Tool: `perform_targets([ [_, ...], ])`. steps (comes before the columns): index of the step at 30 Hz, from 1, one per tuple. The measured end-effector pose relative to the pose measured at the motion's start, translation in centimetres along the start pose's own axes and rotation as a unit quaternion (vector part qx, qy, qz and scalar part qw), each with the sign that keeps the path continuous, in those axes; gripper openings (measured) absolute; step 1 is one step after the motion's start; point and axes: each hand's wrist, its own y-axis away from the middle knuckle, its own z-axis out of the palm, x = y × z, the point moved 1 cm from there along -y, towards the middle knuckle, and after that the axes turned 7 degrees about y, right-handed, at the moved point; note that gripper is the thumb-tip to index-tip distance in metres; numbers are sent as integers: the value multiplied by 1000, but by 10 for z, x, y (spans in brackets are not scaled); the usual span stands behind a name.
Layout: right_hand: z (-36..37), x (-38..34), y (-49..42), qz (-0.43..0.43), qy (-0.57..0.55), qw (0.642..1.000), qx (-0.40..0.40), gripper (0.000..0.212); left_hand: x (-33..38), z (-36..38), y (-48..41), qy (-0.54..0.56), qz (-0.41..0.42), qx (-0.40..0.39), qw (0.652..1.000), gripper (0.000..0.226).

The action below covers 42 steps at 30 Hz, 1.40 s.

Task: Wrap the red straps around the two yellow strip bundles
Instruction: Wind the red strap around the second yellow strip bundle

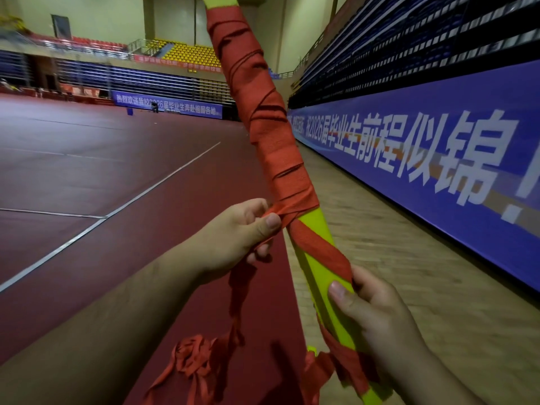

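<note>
Yellow strip bundle (318, 260) rose steeply from my lap, away and leftward. My right hand (377, 314) gripped its bare lower shaft; my left hand (233, 232), slightly farther, pinched the red fabric strap (280, 213) against it.

Left hand (233, 238) left of bundle (318, 258), right hand (377, 314) right

A dark red sports floor (87, 159) with white lines spreads left. A long blue banner with white lettering (438, 159) runs along the right, beside pale wooden flooring (394, 258). Far off, yellow stadium seats (190, 55); possibly a crouching person (154, 106).
</note>
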Motion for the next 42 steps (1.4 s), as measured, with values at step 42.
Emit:
perform_targets([
  [42,-10,20,-18,100,-73,957,-264,65,-23,1,3,53,4,23,998,48],
])
